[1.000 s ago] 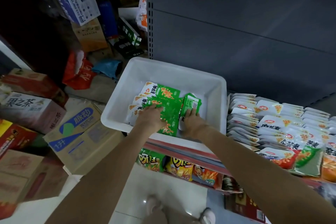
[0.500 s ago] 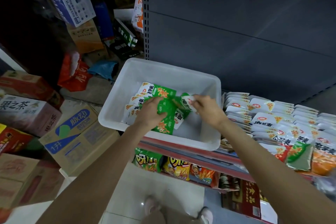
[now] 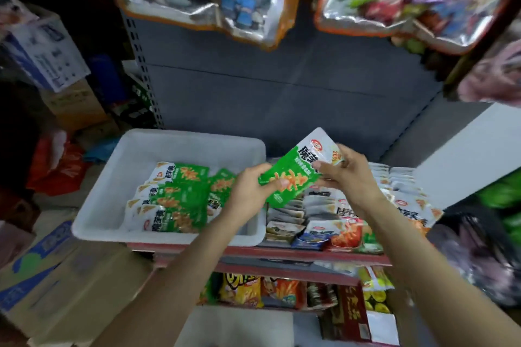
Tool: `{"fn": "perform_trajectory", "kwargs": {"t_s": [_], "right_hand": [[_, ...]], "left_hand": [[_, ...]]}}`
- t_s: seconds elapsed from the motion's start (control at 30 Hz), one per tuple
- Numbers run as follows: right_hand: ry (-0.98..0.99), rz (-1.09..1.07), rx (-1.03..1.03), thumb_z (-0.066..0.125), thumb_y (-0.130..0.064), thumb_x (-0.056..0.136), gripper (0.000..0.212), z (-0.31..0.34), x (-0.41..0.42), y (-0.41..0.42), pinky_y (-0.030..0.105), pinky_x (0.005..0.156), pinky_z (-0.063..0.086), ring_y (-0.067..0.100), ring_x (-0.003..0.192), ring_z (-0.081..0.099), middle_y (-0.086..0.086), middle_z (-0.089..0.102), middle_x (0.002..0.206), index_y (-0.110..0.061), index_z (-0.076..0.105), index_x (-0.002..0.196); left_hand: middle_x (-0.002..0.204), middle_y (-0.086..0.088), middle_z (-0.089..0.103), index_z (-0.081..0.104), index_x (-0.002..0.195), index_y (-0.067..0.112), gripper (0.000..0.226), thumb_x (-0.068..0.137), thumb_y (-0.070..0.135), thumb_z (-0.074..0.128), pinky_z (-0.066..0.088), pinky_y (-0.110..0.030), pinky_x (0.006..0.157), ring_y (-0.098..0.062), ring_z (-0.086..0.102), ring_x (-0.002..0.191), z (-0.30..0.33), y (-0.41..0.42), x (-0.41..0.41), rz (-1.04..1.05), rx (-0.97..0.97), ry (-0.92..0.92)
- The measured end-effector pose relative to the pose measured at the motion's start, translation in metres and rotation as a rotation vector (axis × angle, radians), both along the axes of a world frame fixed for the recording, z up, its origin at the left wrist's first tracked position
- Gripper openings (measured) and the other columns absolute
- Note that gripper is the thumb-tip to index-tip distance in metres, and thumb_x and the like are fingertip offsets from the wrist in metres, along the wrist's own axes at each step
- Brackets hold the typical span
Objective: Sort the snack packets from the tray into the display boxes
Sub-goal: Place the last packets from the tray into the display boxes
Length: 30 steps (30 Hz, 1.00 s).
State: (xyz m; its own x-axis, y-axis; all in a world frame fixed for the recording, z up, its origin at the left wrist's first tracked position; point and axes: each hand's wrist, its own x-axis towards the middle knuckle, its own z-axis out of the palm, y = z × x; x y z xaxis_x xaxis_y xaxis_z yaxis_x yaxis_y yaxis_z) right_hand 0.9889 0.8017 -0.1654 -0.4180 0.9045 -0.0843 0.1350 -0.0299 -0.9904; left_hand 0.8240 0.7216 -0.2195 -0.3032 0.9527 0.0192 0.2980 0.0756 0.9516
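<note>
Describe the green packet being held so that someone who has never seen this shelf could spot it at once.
Find the white tray on the grey shelf, with green packets lying flat inside. Just past its right rim, above the rows of white packets, one green packet is held up between the left hand and the right hand. It alone is lifted and tilted, white end uppermost.

A green-and-white packet [image 3: 298,167] is tilted at frame centre, above the white tray's [image 3: 180,139] right rim. More green packets [image 3: 174,200] lie overlapping in the tray, centre left.
</note>
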Motion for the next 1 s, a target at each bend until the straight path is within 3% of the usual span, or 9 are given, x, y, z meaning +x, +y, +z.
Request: {"fn": "perform_trajectory", "kwargs": {"t_s": [0.17,0.27,0.33,0.43,0.53,0.6,0.7,0.87,1.0], "right_hand": [[-0.029,-0.13,0.1,0.063,0.005,0.084,0.016,0.019,0.072,0.025,0.018,0.056,0.054,0.003,0.061,0.065,-0.002,0.066,0.073,-0.01,0.06,0.09],[-0.062,-0.248,0.182,0.062,0.007,0.083,0.021,0.023,0.116,0.043,0.021,0.058,0.056,0.0,0.058,0.063,-0.004,0.065,0.07,-0.014,0.06,0.082],[-0.114,-0.314,0.225,0.063,0.007,0.082,0.021,0.02,0.144,0.056,0.032,0.069,0.058,0.007,0.065,0.065,-0.005,0.067,0.072,-0.014,0.062,0.085],[-0.244,-0.341,0.283,0.064,0.003,0.078,0.017,0.006,0.176,0.073,0.049,0.076,0.056,0.027,0.077,0.067,0.009,0.07,0.084,-0.009,0.063,0.091],[-0.405,-0.269,0.337,0.065,-0.002,0.077,0.013,-0.013,0.191,0.083,0.043,0.07,0.054,0.031,0.077,0.066,0.01,0.07,0.083,-0.007,0.062,0.089],[-0.498,-0.164,0.362,0.064,-0.002,0.08,0.014,-0.025,0.19,0.086,0.031,0.062,0.047,0.026,0.074,0.062,0.007,0.066,0.083,-0.013,0.061,0.088],[-0.652,-0.027,0.425,0.061,-0.003,0.082,0.021,-0.045,0.179,0.09,0.027,0.06,0.037,0.024,0.073,0.058,0.008,0.063,0.086,-0.01,0.063,0.102],[-0.903,0.186,0.631,0.059,-0.005,0.085,0.038,-0.074,0.168,0.095,0.028,0.089,0.04,0.024,0.115,0.049,0.005,0.049,0.128,-0.009,0.054,0.123],[-1.002,0.253,0.684,0.056,0.001,0.084,0.051,-0.089,0.166,0.092,0.03,0.094,0.043,0.024,0.124,0.042,0.003,0.035,0.141,-0.014,0.045,0.131]], "left_hand": [[0.099,-0.005,0.067,0.062,0.109,0.006,0.031,0.085,0.024,0.068,0.038,-0.025,0.07,-0.018,0.06,0.09,0.013,0.043,0.069,-0.056,0.033,0.27],[0.111,-0.011,0.058,0.056,0.117,0.008,0.035,0.086,0.021,0.065,0.04,-0.031,0.086,-0.026,0.053,0.106,0.009,0.059,0.104,-0.088,0.042,0.497],[0.118,-0.008,0.053,0.051,0.124,0.011,0.038,0.09,0.025,0.059,0.037,-0.033,0.092,-0.024,0.048,0.113,0.01,0.065,0.123,-0.165,0.038,0.663],[0.143,-0.002,0.038,0.037,0.14,0.017,0.055,0.092,0.036,0.055,0.029,-0.033,0.106,-0.02,0.034,0.131,0.008,0.075,0.144,-0.309,-0.063,0.895],[0.156,-0.003,0.017,0.021,0.149,0.018,0.071,0.09,0.035,0.058,0.013,-0.034,0.115,-0.02,0.015,0.143,0.002,0.084,0.151,-0.352,-0.23,1.028],[0.156,-0.004,0.02,0.025,0.148,0.017,0.068,0.09,0.03,0.058,0.011,-0.034,0.116,-0.021,0.016,0.143,-0.002,0.088,0.151,-0.333,-0.277,1.099],[0.143,-0.005,0.041,0.042,0.138,0.017,0.052,0.09,0.031,0.057,0.021,-0.035,0.111,-0.023,0.032,0.133,-0.006,0.095,0.153,-0.318,-0.283,1.219],[0.132,-0.003,0.048,0.048,0.132,0.017,0.045,0.089,0.026,0.058,0.03,-0.036,0.104,-0.022,0.04,0.122,-0.009,0.102,0.157,-0.277,-0.294,1.28],[0.131,-0.002,0.047,0.048,0.131,0.017,0.044,0.089,0.023,0.057,0.025,-0.035,0.108,-0.021,0.038,0.123,-0.014,0.101,0.157,-0.245,-0.248,1.281]]}}
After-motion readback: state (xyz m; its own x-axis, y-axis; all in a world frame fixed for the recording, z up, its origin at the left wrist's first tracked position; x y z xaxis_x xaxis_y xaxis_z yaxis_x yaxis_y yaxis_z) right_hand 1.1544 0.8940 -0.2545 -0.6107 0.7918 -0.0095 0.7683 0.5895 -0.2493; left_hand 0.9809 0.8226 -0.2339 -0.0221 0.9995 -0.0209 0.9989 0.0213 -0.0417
